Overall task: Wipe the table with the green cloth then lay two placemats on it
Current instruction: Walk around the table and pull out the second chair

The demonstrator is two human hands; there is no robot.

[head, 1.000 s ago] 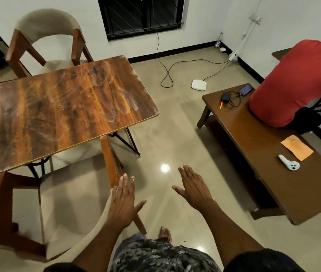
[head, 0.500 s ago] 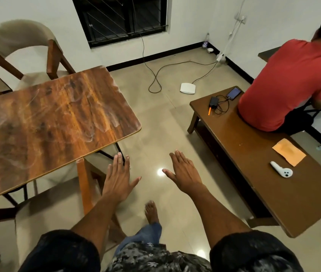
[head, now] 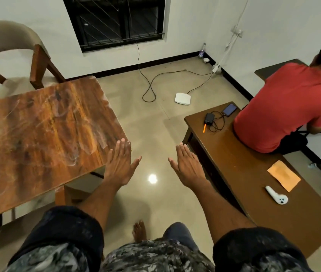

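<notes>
The wooden table point(head: 44, 134) fills the left of the head view, its glossy top streaked with pale smear marks. My left hand point(head: 119, 163) is held flat with straight fingers just at the table's near right corner, holding nothing. My right hand point(head: 188, 165) is also flat and empty, stretched out over the floor between the table and a low brown bench point(head: 253, 173). No green cloth and no placemats are in view.
A beige chair point(head: 12, 61) stands behind the table, another chair seat under its near edge. The bench carries a phone point(head: 229, 109), a black charger with cable point(head: 209, 117), an orange paper point(head: 283, 175), a white controller point(head: 276, 194), and a seated person in red point(head: 285, 108). Cables and a white box point(head: 182, 98) lie on the floor.
The view has swung right and forward, so the table now sits further left. Both hands have stayed flat and empty, rising in the frame toward the table's corner.
</notes>
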